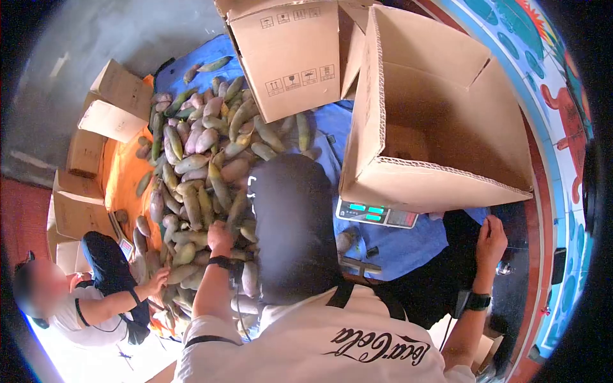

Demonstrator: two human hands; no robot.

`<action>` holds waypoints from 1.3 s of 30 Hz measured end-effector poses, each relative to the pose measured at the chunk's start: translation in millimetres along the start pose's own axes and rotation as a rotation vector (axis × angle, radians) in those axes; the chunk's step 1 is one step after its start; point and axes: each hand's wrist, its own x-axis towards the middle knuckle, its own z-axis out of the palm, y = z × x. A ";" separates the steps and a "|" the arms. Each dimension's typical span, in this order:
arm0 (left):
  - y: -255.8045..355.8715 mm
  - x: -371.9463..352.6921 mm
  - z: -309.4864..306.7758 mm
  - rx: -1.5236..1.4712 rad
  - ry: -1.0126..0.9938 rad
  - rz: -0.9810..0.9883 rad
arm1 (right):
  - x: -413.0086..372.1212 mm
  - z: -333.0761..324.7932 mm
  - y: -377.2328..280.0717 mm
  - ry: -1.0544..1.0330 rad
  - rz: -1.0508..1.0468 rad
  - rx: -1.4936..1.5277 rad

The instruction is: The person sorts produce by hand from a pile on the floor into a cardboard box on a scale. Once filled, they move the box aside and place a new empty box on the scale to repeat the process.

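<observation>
left hand (pixel 220 238) at 8 o'clock rests curled on the fruit pile (pixel 198 153); right hand (pixel 491 233) at 4 o'clock, fingers curled beside the cardboard box (pixel 440 185); cannot tell either grip

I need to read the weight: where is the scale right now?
In the head view the scale sits right of centre on the blue tarp, under the front edge of the open cardboard box, left of the right hand.

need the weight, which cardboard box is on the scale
The big open box by the right hand, on the green-lit scale; the printed box and stacked ones are off it.
</observation>
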 end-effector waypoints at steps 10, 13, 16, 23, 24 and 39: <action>-38.7 -16.1 -6.4 0.449 0.061 0.083 | 3.1 4.0 1.8 0.003 -0.072 -0.021; -40.5 -6.0 -6.2 0.538 0.020 0.097 | 2.0 5.9 4.0 0.010 -0.074 -0.011; -47.6 1.4 0.4 0.614 0.067 0.171 | 0.8 6.0 5.8 -0.027 -0.055 -0.035; -52.6 4.9 0.9 0.663 -0.009 0.144 | 2.1 0.8 -8.1 0.018 -0.051 0.026; -52.2 6.0 -0.6 0.663 -0.003 0.145 | 2.4 0.0 -9.1 0.028 -0.065 0.032; -23.2 4.2 -107.2 -0.095 0.519 0.012 | 0.0 2.8 -3.3 0.069 -0.060 0.028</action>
